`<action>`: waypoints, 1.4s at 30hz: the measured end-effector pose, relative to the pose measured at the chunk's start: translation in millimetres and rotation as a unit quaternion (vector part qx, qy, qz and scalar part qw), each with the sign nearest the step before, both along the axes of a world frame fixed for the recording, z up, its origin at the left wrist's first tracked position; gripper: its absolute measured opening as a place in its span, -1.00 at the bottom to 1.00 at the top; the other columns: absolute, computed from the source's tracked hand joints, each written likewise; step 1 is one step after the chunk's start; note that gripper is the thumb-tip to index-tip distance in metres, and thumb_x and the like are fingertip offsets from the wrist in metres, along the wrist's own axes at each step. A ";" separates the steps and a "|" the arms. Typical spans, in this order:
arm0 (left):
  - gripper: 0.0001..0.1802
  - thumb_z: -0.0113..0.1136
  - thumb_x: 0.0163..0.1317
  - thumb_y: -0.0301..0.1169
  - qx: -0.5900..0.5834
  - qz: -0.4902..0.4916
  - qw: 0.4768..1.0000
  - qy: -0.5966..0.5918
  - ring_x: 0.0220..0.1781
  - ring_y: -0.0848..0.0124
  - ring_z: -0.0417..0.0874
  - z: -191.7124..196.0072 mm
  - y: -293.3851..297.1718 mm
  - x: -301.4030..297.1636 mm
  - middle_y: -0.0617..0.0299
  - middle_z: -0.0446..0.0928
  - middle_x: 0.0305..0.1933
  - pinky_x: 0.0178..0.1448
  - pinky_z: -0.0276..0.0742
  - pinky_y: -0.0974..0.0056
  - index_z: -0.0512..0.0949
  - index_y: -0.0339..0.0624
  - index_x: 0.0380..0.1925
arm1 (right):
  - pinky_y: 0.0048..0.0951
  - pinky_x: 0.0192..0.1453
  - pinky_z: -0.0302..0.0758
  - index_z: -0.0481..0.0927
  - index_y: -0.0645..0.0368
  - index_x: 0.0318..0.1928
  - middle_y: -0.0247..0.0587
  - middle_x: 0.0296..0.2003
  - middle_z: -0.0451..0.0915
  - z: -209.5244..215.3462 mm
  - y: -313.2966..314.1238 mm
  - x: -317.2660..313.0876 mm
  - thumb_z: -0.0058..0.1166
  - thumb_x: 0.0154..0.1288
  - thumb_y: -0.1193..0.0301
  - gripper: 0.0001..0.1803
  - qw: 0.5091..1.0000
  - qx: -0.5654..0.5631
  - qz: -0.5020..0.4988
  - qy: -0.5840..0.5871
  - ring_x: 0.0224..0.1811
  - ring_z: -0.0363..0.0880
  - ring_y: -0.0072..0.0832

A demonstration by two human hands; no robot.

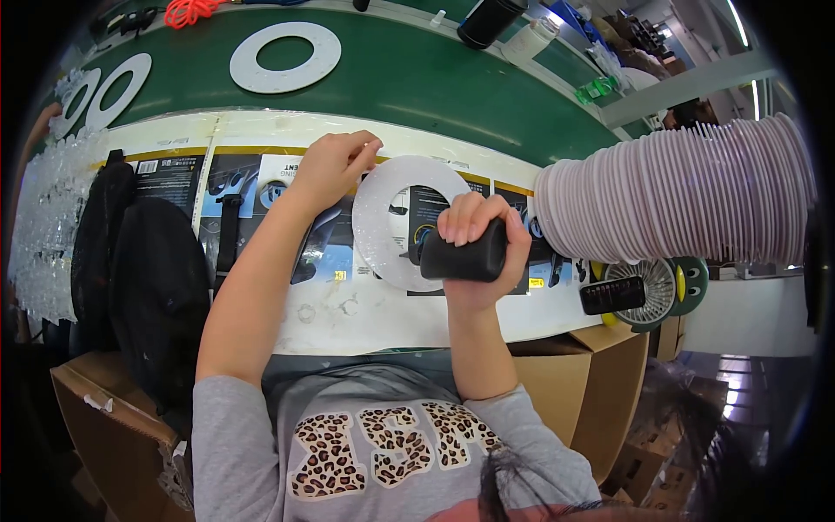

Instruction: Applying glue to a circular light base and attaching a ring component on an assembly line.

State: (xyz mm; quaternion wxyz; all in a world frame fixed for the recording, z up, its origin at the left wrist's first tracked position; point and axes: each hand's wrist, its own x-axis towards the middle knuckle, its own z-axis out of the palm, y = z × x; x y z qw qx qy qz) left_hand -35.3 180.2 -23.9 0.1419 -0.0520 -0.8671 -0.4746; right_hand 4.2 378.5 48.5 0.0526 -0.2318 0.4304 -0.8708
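My right hand [485, 230] is wrapped round a black rounded block [463, 252], smooth and thick, whose exact kind I cannot make out. It is held over the lower right part of a white flat ring [376, 235]. Beside the ring's upper left edge, my left hand [335, 170] has its fingers curled in and the thumb close to the index finger; whether anything small is pinched there is hidden. The ring lies on a row of dark printed sheets [248, 239] spread along the white work surface [326, 324].
A long stack of white rings [670, 196] lies at the right, above a small fan [657, 291] and a phone [612, 296]. Loose rings [287, 87] rest on the green table [391, 87]. Black bags [156, 287] and clear plastic pieces [43, 235] fill the left. Cardboard boxes [570, 383] stand below.
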 end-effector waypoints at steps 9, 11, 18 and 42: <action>-0.77 -0.02 0.33 -0.35 -0.009 0.092 0.991 0.098 -0.38 0.26 0.63 -10.9 -6.3 -4.0 0.11 0.59 -0.45 -0.27 0.49 0.27 0.57 -0.25 -0.27 | -0.51 -0.37 0.24 0.28 0.15 -0.57 -0.29 -0.64 0.27 -7.5 -18.2 -10.5 -0.41 0.37 0.18 -0.57 0.998 0.044 0.035 -0.018 -0.52 0.23 -0.54; -0.78 -0.02 0.33 -0.35 0.001 0.101 0.990 0.102 -0.38 0.26 0.63 -10.9 -6.4 -5.1 0.11 0.59 -0.45 -0.27 0.49 0.26 0.57 -0.24 -0.28 | -0.51 -0.37 0.24 0.28 0.15 -0.58 -0.30 -0.65 0.28 -8.9 -19.4 -10.9 -0.41 0.37 0.17 -0.57 0.998 0.050 0.031 -0.028 -0.52 0.23 -0.54; -0.78 -0.02 0.32 -0.35 0.005 0.096 0.991 0.096 -0.40 0.26 0.63 -13.4 -7.1 -6.3 0.10 0.58 -0.46 -0.29 0.49 0.27 0.57 -0.23 -0.29 | -0.51 -0.38 0.24 0.29 0.15 -0.58 -0.30 -0.65 0.27 -12.0 -20.4 -12.1 -0.41 0.37 0.16 -0.56 0.998 0.057 0.034 -0.024 -0.52 0.23 -0.54; -0.78 0.00 0.31 -0.33 0.008 0.103 0.991 0.087 -0.39 0.24 0.65 -12.9 -7.1 -7.1 0.09 0.59 -0.47 -0.27 0.51 0.24 0.57 -0.22 -0.31 | -0.51 -0.37 0.24 0.29 0.16 -0.59 -0.27 -0.66 0.27 -6.7 -43.4 -1.0 -0.43 0.38 0.17 -0.54 0.992 0.097 0.078 -0.029 -0.55 0.23 -0.52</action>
